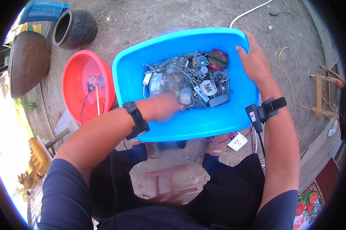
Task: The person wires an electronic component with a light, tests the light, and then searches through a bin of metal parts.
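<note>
A large light-blue plastic tub [211,124] lies in front of me, holding a heap of loose metal hardware [190,78]. At its far right corner, my right hand [255,57] is closed on the rim, thumb on the inner side. My left hand [164,108] reaches over the tub's near left part, at the edge of the heap; motion smears its fingers. Close to it are a clear plastic piece [156,83] and a small grey-white fitting [186,96]. Toward the right of the heap sit a round white part [208,88], a grey block [219,100] and red-edged dark discs [218,59].
A red basin [68,78] with a few items and a cord stands left of the tub. Beyond it are a dark pot [83,30] and a big brown bowl [29,63]. A white socket [237,142], yellow cord [295,73] and wooden frame [319,96] lie right; a low reddish stool [169,172] sits near my legs.
</note>
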The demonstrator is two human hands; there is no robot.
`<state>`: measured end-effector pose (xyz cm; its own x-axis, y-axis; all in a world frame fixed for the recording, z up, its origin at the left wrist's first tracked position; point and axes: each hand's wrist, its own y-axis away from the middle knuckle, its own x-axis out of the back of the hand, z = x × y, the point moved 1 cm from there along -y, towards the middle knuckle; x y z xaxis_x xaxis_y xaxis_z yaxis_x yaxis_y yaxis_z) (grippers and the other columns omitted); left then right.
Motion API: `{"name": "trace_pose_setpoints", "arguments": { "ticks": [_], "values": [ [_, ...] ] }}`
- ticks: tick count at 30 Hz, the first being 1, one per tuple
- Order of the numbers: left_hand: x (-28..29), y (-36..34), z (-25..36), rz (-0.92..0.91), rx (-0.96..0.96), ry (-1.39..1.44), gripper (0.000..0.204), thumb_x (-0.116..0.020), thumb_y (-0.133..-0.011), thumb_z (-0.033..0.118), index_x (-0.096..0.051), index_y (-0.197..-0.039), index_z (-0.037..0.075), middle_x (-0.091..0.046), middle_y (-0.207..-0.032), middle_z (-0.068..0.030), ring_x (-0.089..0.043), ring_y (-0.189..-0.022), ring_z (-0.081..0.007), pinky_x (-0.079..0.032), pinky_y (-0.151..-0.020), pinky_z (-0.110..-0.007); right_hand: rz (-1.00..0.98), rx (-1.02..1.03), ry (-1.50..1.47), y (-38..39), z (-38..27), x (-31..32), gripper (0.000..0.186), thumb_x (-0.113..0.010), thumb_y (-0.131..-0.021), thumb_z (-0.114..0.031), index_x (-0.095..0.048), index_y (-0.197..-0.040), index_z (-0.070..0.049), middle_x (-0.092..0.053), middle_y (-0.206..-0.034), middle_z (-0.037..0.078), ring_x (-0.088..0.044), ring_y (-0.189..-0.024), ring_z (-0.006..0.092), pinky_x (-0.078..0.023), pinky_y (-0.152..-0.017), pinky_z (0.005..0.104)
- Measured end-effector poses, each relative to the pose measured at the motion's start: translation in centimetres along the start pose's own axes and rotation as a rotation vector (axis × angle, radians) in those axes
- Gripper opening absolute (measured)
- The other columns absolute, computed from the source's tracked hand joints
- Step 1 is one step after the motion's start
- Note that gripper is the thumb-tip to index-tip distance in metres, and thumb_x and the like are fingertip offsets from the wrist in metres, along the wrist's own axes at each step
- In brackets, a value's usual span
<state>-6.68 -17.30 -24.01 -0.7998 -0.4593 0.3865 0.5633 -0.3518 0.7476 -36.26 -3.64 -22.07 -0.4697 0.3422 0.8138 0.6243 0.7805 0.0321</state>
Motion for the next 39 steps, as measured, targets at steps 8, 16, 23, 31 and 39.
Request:
{"name": "trace_pose_setpoints", "arguments": {
  "ticks": [8, 16, 23, 31, 39],
  "values": [
    [2.7, 1.7, -0.9, 0.201, 0.142, 0.149, 0.035, -0.065, -0.087, 0.010, -0.068, -0.122, 0.009, -0.072, -0.109, -0.0154, -0.069, -0.105, -0.0367, -0.056, -0.086, -0.047, -0.008, -0.001, -0.009, 0.0, -0.5, 0.1, 0.048, -0.062, -0.098, -0.020, -0.049, -0.144, -0.013, -0.063, -0.134, 0.021, -0.060, -0.122, 0.0443, -0.049, -0.102, 0.0498],
    [3.4, 2.2, -3.0, 0.619, 0.260, -0.246, 0.022, -0.067, -0.086, 0.011, -0.070, -0.107, 0.004, -0.068, -0.107, -0.0175, -0.067, -0.108, -0.0365, -0.056, -0.091, -0.047, -0.011, 0.016, -0.020, 0.0, -0.1, -0.2, 0.048, -0.061, -0.098, -0.021, -0.049, -0.144, -0.012, -0.062, -0.136, 0.021, -0.060, -0.122, 0.0439, -0.049, -0.102, 0.0500],
    [2.9, 1.6, -3.3, 0.137, 0.347, -0.179, 0.016, -0.063, -0.084, 0.005, -0.073, -0.096, 0.000, -0.069, -0.108, -0.0209, -0.071, -0.097, -0.0376, -0.059, -0.081, -0.046, 0.002, 0.016, 0.013, 0.0, -0.3, 0.2, 0.049, -0.062, -0.098, -0.020, -0.049, -0.144, -0.012, -0.062, -0.136, 0.020, -0.060, -0.122, 0.0437, -0.049, -0.103, 0.0495],
    [3.3, 3.4, -0.8, 0.069, 0.332, -0.131, 0.014, -0.065, -0.079, 0.003, -0.074, -0.089, 0.001, -0.072, -0.099, -0.0192, -0.073, -0.092, -0.0369, -0.059, -0.076, -0.047, -0.012, -0.019, 0.029, 0.2, -1.1, 0.6, 0.048, -0.062, -0.098, -0.019, -0.050, -0.144, -0.012, -0.061, -0.136, 0.020, -0.060, -0.122, 0.0435, -0.049, -0.103, 0.0497],
    [2.1, 4.7, 1.6, -0.062, 0.183, -0.232, 0.016, -0.073, -0.081, 0.013, -0.076, -0.092, 0.002, -0.072, -0.096, -0.0175, -0.072, -0.091, -0.0384, -0.059, -0.077, -0.048, -0.008, -0.009, 0.003, 0.1, -0.9, 0.3, 0.048, -0.062, -0.097, -0.018, -0.049, -0.143, -0.012, -0.061, -0.136, 0.020, -0.060, -0.122, 0.0435, -0.049, -0.103, 0.0496]
  ]
}}
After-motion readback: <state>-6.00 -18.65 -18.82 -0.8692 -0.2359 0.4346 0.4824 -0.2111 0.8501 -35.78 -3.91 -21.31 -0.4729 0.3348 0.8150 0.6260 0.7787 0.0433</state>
